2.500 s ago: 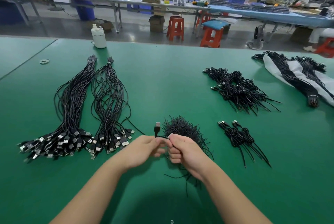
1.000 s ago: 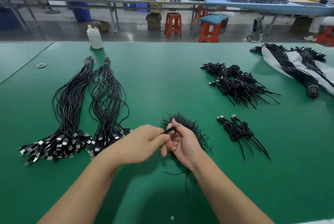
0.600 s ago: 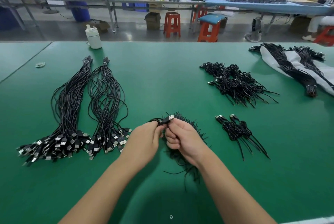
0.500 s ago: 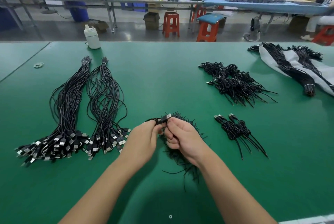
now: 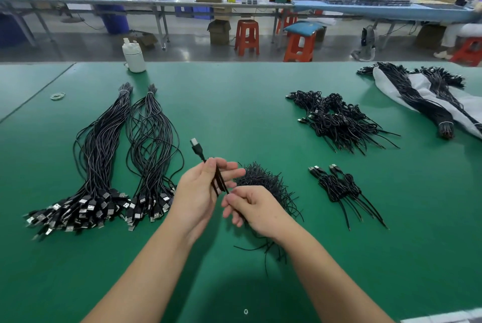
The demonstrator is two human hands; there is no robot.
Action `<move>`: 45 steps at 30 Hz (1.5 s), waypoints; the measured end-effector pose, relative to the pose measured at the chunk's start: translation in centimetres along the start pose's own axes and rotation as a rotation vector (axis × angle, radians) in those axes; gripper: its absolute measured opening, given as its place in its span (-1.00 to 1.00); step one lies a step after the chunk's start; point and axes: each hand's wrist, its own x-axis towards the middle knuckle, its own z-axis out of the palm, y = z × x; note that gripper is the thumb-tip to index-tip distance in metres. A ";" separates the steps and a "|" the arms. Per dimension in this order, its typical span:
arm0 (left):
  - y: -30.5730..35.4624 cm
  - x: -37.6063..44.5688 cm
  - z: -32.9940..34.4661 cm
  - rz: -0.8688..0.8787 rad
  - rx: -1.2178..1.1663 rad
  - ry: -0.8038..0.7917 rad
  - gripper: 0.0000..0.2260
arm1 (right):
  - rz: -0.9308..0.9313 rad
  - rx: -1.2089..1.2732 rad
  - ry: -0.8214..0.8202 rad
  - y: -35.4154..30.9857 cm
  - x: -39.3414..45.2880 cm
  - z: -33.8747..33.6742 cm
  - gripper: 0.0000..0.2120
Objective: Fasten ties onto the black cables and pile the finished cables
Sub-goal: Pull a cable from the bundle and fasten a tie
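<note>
My left hand [image 5: 200, 189] holds a folded black cable [image 5: 217, 179] against its palm, the USB plug [image 5: 195, 144] sticking up past the fingers. My right hand [image 5: 251, 205] pinches the cable's lower end just beside it. Behind my right hand lies a heap of black ties [image 5: 263, 182]. A small group of tied cables [image 5: 339, 187] lies to the right, and a larger pile of tied cables [image 5: 336, 119] sits farther back. Two long bundles of untied cables [image 5: 104, 155] lie at the left, plugs toward me.
A white bottle [image 5: 134, 55] stands at the far table edge. A rubber band [image 5: 58, 95] lies at far left. More cable bundles on a white sheet [image 5: 422, 88] are at far right. Stools and benches stand beyond the green table [image 5: 234, 103].
My hands were close together working the cable over the tie heap. Now my left hand has turned palm up with the folded cable across it, plug pointing up, and my right hand has dropped lower.
</note>
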 end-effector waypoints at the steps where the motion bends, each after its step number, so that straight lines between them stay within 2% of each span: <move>1: 0.1 0.0 0.1 -0.031 -0.056 -0.008 -0.76 | 0.013 0.000 0.015 0.0 0.1 0.0 -0.81; 4: 0.5 0.0 0.4 -0.064 -0.100 -0.032 -0.76 | 0.027 0.040 0.063 0.2 0.2 -0.1 -0.84; 7: 0.7 -0.3 0.9 -0.098 -0.108 -0.067 -0.75 | -0.007 0.195 0.076 0.0 0.1 0.1 -0.59; 11: 0.5 -0.6 1.5 -0.151 -0.178 -0.071 -0.76 | -0.046 0.333 0.111 0.2 0.0 0.2 -0.56; 15: 0.0 -0.4 1.3 -0.186 -0.148 -0.100 -0.77 | -0.072 0.234 0.158 0.2 0.0 0.0 -0.55; 20: 0.9 -0.2 -0.1 -0.309 0.037 -0.397 -0.75 | -0.104 0.110 0.135 0.3 -0.4 0.2 -0.68; 22: 1.2 -0.2 -0.7 -0.338 0.066 -0.461 -0.79 | -0.096 0.062 0.157 0.5 -0.5 0.5 -0.63; 23: 1.2 -0.2 -0.8 -0.338 0.081 -0.472 -0.80 | -0.101 0.041 0.180 0.6 -0.5 0.8 -0.67; 25: 1.2 -0.3 -0.7 -0.324 0.114 -0.468 -0.79 | -0.104 0.001 0.209 0.8 -0.4 1.1 -0.76; 28: 1.2 -0.5 -0.7 -0.333 0.135 -0.460 -0.78 | -0.060 0.027 0.175 1.0 -0.4 1.0 -0.74; 32: 2.3 -0.9 -0.9 -0.392 0.229 -0.537 -0.74 | -0.078 -0.082 0.158 1.8 -0.8 1.1 -0.77; 35: 2.6 -1.3 -0.9 -0.411 0.284 -0.466 -0.72 | -0.085 -0.092 0.182 2.2 -1.0 1.3 -0.79; 37: 2.5 -1.4 -1.0 -0.377 0.377 -0.391 -0.66 | -0.100 -0.093 0.179 2.2 -1.1 1.2 -0.72; 40: 2.1 -1.8 -0.8 -0.283 0.526 -0.341 -0.62 | -0.164 -0.287 0.206 1.7 -1.0 1.0 -0.67; 43: 2.0 -2.0 -0.7 -0.200 0.624 -0.353 -0.66 | -0.172 -0.369 0.219 1.4 -0.8 0.9 -0.60; 45: 2.1 -2.0 -0.8 -0.195 0.608 -0.387 -0.68 | -0.201 -0.366 0.238 1.3 -0.9 0.7 -0.65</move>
